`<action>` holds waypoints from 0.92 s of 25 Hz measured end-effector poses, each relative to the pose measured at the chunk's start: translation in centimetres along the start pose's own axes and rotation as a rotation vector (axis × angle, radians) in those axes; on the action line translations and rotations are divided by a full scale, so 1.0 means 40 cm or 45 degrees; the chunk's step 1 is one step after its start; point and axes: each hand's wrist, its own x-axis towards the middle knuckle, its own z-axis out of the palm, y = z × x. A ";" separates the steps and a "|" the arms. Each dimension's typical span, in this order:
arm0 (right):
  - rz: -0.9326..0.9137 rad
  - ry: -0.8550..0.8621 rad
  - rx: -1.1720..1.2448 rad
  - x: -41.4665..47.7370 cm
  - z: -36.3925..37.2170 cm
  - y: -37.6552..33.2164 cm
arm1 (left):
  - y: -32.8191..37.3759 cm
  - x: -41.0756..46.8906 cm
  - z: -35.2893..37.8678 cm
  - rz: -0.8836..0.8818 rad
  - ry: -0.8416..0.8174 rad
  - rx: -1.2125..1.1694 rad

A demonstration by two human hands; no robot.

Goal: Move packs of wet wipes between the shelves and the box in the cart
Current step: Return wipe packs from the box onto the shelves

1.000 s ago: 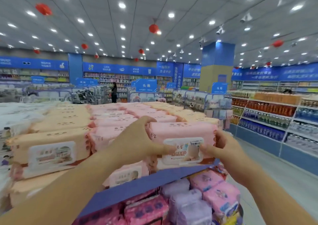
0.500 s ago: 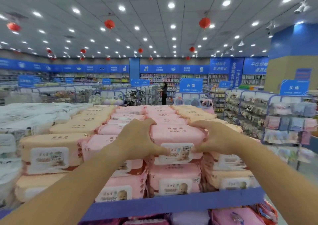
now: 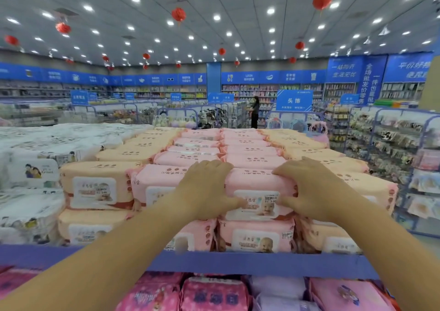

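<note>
Head view, shop display shelf.

1. Pink wet-wipe pack [image 3: 259, 182]: front of the top layer, lying flat on a matching lower pack [image 3: 257, 237], with its labelled face toward the camera.
2. Left hand [image 3: 204, 189]: at the left end of the pink wet-wipe pack. Fingers are bent over its top edge and the thumb is pressed on the front face beside the label. It grips the pack.
3. Right hand [image 3: 312, 189]: at the right end of the same pack. Fingers are spread and curled over the top, thumb on the front face. It grips the pack.
4. Pink rows [image 3: 250, 144]: directly behind the held pack, running back in two columns.
5. Neighbouring pink stack [image 3: 154, 182]: just left of the held pack and touching it.
6. Peach packs [image 3: 95, 187]: further left of the held pack. More of the same lie to its right, partly hidden by the right forearm.
7. White packs [image 3: 33, 172]: furthest left of the held pack.
8. Blue shelf edge [image 3: 238, 263]: below the held pack, under the bottom layer.
9. Darker pink and lilac packs [image 3: 214, 294]: under the shelf edge, well below the held pack.
10. Background, far behind the held pack: a person [image 3: 254, 115] standing in an aisle, a blue sign [image 3: 294, 100] and red lanterns [image 3: 322, 0] hanging from the ceiling.
</note>
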 end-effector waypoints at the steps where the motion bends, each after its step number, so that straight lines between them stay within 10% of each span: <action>1: 0.020 0.063 0.055 -0.013 0.005 -0.008 | 0.002 -0.014 0.004 0.016 0.082 -0.049; 12: 0.601 0.342 1.225 -0.235 0.092 -0.376 | -0.028 -0.422 0.027 -0.365 0.334 -1.462; 23: 0.635 -0.138 1.551 -0.341 0.265 -1.185 | -0.447 -1.171 0.033 -0.937 0.216 -1.518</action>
